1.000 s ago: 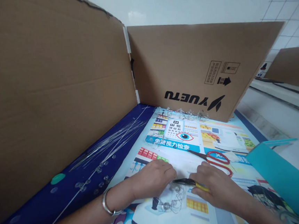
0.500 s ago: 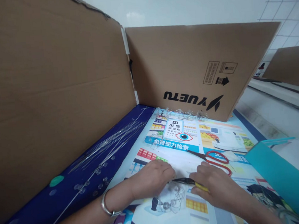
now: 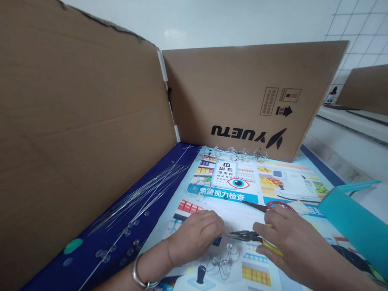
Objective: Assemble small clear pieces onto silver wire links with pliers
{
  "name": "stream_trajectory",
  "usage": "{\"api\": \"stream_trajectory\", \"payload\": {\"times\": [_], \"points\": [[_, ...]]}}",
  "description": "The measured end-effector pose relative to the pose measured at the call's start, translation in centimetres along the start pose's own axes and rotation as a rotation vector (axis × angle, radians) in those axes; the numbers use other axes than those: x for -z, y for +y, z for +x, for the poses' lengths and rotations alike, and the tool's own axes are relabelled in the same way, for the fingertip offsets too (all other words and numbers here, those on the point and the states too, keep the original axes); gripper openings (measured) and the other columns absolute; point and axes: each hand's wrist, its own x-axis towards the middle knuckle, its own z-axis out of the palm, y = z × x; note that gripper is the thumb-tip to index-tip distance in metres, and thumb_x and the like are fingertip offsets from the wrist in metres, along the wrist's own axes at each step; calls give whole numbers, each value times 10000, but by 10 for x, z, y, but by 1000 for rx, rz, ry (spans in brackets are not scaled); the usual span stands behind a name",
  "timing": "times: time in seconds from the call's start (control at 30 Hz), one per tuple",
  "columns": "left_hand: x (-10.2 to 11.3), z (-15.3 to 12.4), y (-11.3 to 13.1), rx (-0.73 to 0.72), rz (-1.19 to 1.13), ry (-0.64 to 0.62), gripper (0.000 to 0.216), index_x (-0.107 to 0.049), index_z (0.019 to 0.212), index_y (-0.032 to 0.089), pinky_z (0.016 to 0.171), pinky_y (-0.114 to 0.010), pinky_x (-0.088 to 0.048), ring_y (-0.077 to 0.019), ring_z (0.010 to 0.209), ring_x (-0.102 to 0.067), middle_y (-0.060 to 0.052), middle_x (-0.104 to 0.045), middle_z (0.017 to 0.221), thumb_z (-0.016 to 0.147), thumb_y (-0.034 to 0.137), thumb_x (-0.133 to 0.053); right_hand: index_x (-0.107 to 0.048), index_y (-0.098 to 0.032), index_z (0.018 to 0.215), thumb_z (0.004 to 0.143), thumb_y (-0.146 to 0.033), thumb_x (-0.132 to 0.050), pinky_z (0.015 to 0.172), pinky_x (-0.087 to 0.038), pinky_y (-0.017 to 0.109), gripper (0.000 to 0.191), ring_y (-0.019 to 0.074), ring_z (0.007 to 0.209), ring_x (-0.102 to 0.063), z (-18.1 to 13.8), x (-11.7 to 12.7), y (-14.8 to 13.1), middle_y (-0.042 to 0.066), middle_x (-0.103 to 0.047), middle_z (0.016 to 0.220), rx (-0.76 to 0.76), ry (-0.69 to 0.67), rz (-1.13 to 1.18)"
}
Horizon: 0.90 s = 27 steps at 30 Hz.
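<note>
My left hand [image 3: 195,237] rests on the printed mat [image 3: 278,181], fingers closed on a thin wire piece with clear beads [image 3: 222,260] that trails below it. A metal bracelet [image 3: 140,277] circles that wrist. My right hand [image 3: 290,241] grips yellow-handled pliers [image 3: 253,238], whose dark jaws point left and meet the wire close to my left fingertips. Red-handled scissors [image 3: 270,206] lie just beyond my right hand, partly hidden by it.
Tall cardboard panels [image 3: 244,96] wall the mat at the left and back. Several straight wires [image 3: 144,193] and clear beads [image 3: 121,249] lie on the dark blue strip at left. More clear pieces [image 3: 238,153] line the back panel. A teal box [image 3: 367,225] stands at right.
The camera has tilted down a little. My right hand and the pliers have shifted slightly right and toward me, covering more of the scissors. The left hand stays on the wire.
</note>
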Motion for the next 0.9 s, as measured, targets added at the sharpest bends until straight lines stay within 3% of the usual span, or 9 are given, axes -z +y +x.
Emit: {"api": "stream_trajectory", "payload": {"times": [0.23,0.47,0.9], "points": [[4,1,6,-60,-47,69,187,-437,932,162,731,-311,-422,-166,805,-504,-66,-573,877,807,30,-391,-567,-247,922,816,-372,-513,745,-329,424,173,268,857,-465,-2,5,-10,56,-557,836,20,70,-94],[4,1,5,-121,-16,107,157,-454,937,153,689,-316,-428,-173,781,-506,-73,-567,849,840,77,-356,-562,-242,979,778,-340,-577,736,-330,392,224,249,854,-481,-5,-7,-14,42,-567,834,42,224,-211],[1,3,11,-42,66,96,186,-474,889,146,672,-307,-417,-169,742,-481,-64,-576,833,766,14,-429,-575,-228,906,732,-347,-642,682,-323,351,221,230,782,-481,0,-20,-19,30,-560,779,-7,210,-217]]}}
